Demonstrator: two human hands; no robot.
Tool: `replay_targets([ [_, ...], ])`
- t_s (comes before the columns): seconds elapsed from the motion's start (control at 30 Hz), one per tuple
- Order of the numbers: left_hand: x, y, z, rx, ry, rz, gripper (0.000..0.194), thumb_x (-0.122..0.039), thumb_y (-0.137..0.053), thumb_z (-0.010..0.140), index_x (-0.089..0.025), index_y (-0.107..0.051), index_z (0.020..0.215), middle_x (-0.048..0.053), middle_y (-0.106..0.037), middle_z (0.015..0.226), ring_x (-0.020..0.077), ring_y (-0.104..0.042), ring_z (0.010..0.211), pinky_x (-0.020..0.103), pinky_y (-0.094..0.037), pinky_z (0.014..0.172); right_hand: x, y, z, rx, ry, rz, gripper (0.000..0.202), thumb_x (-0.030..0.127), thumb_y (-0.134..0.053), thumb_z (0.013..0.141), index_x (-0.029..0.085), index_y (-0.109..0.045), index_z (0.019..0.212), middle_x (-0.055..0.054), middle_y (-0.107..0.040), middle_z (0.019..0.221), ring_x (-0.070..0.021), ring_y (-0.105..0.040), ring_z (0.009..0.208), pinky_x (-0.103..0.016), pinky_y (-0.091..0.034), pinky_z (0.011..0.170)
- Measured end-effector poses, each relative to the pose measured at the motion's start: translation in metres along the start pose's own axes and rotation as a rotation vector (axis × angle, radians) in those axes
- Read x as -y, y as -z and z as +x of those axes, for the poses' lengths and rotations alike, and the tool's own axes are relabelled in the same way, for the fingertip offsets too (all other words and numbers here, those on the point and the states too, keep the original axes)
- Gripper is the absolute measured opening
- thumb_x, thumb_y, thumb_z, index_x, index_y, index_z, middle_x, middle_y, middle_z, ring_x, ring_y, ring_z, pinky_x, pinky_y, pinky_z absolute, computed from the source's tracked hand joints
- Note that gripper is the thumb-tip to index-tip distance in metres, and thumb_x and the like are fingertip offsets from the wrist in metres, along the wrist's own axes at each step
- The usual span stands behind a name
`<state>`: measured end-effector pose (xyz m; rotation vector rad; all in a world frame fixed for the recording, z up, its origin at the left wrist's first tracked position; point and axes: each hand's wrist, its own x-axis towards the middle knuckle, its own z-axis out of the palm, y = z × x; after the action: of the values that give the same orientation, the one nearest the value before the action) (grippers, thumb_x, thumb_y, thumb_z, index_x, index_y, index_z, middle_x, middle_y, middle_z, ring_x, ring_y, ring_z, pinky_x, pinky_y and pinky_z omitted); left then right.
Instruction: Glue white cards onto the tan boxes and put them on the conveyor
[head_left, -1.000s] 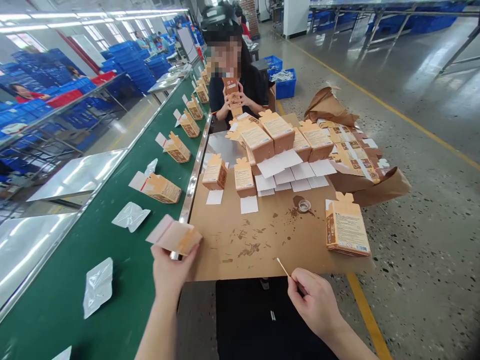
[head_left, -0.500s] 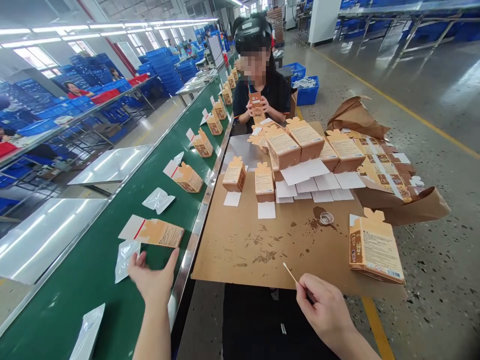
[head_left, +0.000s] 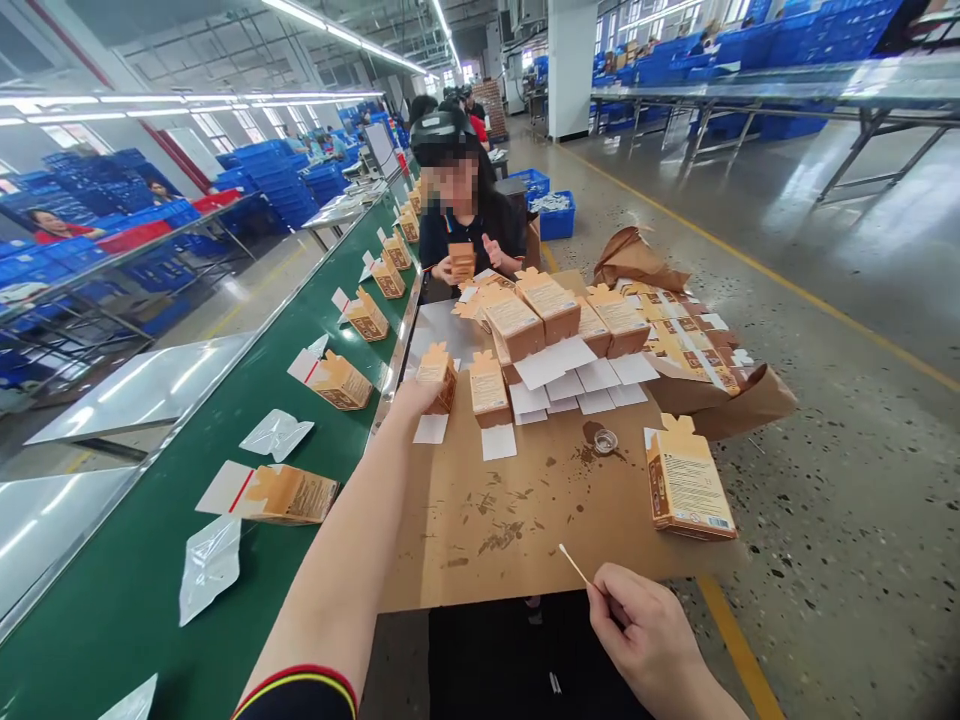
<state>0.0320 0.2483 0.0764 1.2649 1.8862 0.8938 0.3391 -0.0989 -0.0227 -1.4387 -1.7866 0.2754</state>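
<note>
Head view: an orange-and-brown carton is standing near the centre of the frame, at the upper left edge of a brown cardboard sheet, and the left hand is meeting it at its lower left side. The carton's long axis is running roughly up the frame, its scalloped tab pointing to the top and its white flap lying toward the bottom. The left hand is clearly the nearer one; the right hand is staying low, at the lower right, well apart from the carton. The left fingers are hiding against the carton, so whether they are closing on it or only touching it, I cannot tell. The left forearm is slanting from the bottom left up to the centre, crossing the rim of the green belt, with the elbow looking nearly straight.

Thumb and fingers of the right hand are pinching a cotton swab, whose tip is pointing to the upper left, over the lower part of the sheet. A small clear dish is sitting above and to the right of that tip. Another carton is standing just right of the first.
</note>
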Motion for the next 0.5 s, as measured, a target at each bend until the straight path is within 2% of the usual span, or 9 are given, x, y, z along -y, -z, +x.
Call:
replay_targets([
  [0.07, 0.011, 0.01, -0.009, 0.03, 0.042, -0.053, 0.059, -0.031, -0.109, 0.067, -0.02, -0.078, 0.116, 0.019, -0.089, 0.103, 0.0472, -0.091, 0.117, 0.058, -0.075, 0.102, 0.001, 0.005, 0.002, -0.009, 0.004, -0.005, 0.04, 0.02, -0.055, 0.114, 0.031, -0.043, 0.078, 0.009, -0.052, 0.06, -0.0135, -0.047, 0.046, -0.028, -0.037, 0.048],
  [0.13, 0.032, 0.03, -0.029, 0.023, 0.062, -0.157, 0.068, -0.033, -0.111, 0.068, -0.018, -0.077, 0.126, 0.018, -0.091, 0.11, 0.0387, -0.092, 0.107, 0.055, -0.076, 0.098, 0.0, 0.009, 0.003, -0.004, -0.008, 0.007, 0.04, 0.02, -0.055, 0.115, 0.031, -0.043, 0.078, 0.009, -0.052, 0.061, -0.0133, -0.048, 0.046, -0.027, -0.038, 0.048],
  [0.2, 0.06, 0.051, -0.058, 0.03, 0.07, -0.354, 0.08, -0.038, -0.114, 0.065, -0.018, -0.077, 0.134, 0.018, -0.092, 0.122, 0.0358, -0.092, 0.107, 0.054, -0.077, 0.098, -0.002, 0.011, 0.003, 0.003, -0.021, 0.031, 0.04, 0.02, -0.056, 0.115, 0.031, -0.045, 0.078, 0.009, -0.053, 0.062, -0.0135, -0.047, 0.047, -0.027, -0.037, 0.048],
  [0.27, 0.089, 0.059, -0.096, 0.045, 0.081, -0.594, 0.089, -0.047, -0.116, 0.061, -0.021, -0.079, 0.138, 0.019, -0.093, 0.132, 0.0393, -0.092, 0.117, 0.055, -0.078, 0.102, -0.003, 0.011, 0.005, 0.013, -0.026, 0.058, 0.04, 0.019, -0.057, 0.114, 0.031, -0.046, 0.078, 0.009, -0.052, 0.062, -0.0137, -0.044, 0.049, -0.028, -0.035, 0.05],
  [0.3, 0.103, 0.056, -0.116, 0.044, 0.092, -0.687, 0.089, -0.052, -0.115, 0.063, -0.023, -0.08, 0.138, 0.019, -0.093, 0.136, 0.0421, -0.091, 0.125, 0.056, -0.078, 0.106, -0.003, 0.011, 0.007, 0.021, -0.024, 0.07, 0.04, 0.018, -0.058, 0.114, 0.031, -0.046, 0.078, 0.009, -0.052, 0.062, -0.0137, -0.043, 0.05, -0.029, -0.035, 0.051],
  [0.37, 0.123, 0.035, -0.155, 0.043, 0.133, -0.79, 0.081, -0.06, -0.11, 0.072, -0.026, -0.083, 0.14, 0.018, -0.092, 0.142, 0.046, -0.087, 0.143, 0.059, -0.075, 0.118, -0.002, 0.009, 0.01, 0.047, -0.011, 0.081, 0.041, 0.017, -0.058, 0.114, 0.031, -0.045, 0.078, 0.008, -0.052, 0.063, -0.0137, -0.042, 0.051, -0.029, -0.033, 0.054],
  [0.43, 0.134, 0.004, -0.187, 0.077, 0.193, -0.822, 0.076, -0.062, -0.107, 0.08, -0.028, -0.084, 0.143, 0.017, -0.092, 0.146, 0.0476, -0.082, 0.154, 0.062, -0.072, 0.126, 0.001, 0.006, 0.014, 0.113, 0.005, 0.068, 0.04, 0.015, -0.057, 0.113, 0.03, -0.045, 0.078, 0.008, -0.053, 0.064, -0.0138, -0.044, 0.053, -0.03, -0.032, 0.056],
  [0.5, 0.135, -0.024, -0.208, 0.129, 0.226, -0.805, 0.082, -0.062, -0.11, 0.078, -0.027, -0.083, 0.147, 0.017, -0.09, 0.151, 0.0482, -0.079, 0.158, 0.063, -0.07, 0.129, 0.004, -0.001, 0.017, 0.201, 0.008, 0.044, 0.039, 0.013, -0.056, 0.111, 0.03, -0.046, 0.078, 0.007, -0.056, 0.065, -0.0143, -0.047, 0.054, -0.03, -0.032, 0.059],
])
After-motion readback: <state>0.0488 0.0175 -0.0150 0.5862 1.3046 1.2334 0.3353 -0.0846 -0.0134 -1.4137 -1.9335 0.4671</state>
